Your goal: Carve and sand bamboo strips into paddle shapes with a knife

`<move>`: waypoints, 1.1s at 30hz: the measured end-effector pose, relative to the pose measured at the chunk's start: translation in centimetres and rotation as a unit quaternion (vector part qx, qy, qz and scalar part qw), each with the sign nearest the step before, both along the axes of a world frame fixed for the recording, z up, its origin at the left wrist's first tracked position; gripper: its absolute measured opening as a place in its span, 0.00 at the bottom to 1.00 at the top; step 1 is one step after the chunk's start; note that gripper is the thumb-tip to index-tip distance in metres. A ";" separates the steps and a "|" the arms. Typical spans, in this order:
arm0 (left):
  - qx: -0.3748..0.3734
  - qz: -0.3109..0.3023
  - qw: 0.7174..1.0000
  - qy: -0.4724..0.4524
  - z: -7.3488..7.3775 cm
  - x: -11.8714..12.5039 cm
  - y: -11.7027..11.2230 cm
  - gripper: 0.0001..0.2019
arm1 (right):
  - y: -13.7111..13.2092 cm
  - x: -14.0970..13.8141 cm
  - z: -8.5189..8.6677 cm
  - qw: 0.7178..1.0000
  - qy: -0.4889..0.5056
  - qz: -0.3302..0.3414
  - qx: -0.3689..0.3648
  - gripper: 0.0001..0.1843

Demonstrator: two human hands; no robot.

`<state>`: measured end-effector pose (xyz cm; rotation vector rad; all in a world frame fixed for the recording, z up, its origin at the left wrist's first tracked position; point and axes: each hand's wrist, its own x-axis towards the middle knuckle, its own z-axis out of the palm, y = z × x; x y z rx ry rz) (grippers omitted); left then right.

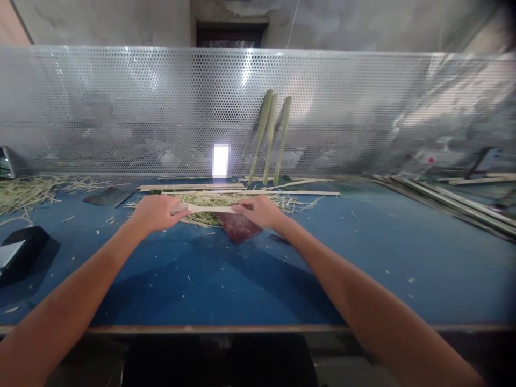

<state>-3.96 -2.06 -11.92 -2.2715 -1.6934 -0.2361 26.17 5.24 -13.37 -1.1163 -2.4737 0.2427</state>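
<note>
A pale, slender piece of wood or bamboo (212, 209), narrower in its middle, is held level above the blue table. My left hand (158, 212) is closed around its left end, and the fingers hide that end. At the other end, my right hand (258, 209) pinches it between thumb and fingers. Just below the piece lies a dark red sheet (238, 228), which looks like sandpaper. Behind the hands is a heap of thin shavings (205, 200), partly covered by the piece and my fingers.
Pale strips (193, 187) lie behind the shavings. Several long-handled, spoon-like pieces (267, 137) lean on the perforated metal screen (161, 107). More shavings (28, 192), a dark flat sheet (108, 196) and a black object (24, 252) are at left. Long strips (455, 207) lie at right.
</note>
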 end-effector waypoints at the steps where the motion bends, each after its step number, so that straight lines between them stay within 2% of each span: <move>1: 0.000 0.002 1.000 -0.001 -0.1 0.1 0.0 0.28 | 0.1 0.0 0.0 1.000 0.004 -0.002 -0.002 0.26; 17: 0.013 0.093 0.996 0.007 -1.2 0.2 2.1 0.32 | 2.3 0.3 -1.2 0.998 0.055 -0.013 -0.025 0.27; 26: 0.009 0.057 0.998 0.002 -1.1 0.0 2.0 0.28 | 2.9 0.0 -1.9 0.999 0.039 0.005 -0.013 0.26; 30: 0.014 0.061 0.998 0.010 -1.1 0.0 2.1 0.28 | 2.6 -0.1 -1.9 0.999 0.035 0.003 -0.027 0.24; 33: 0.006 0.088 0.996 0.015 -1.1 0.2 2.1 0.29 | 2.1 -0.1 -1.6 0.999 0.039 -0.002 -0.032 0.23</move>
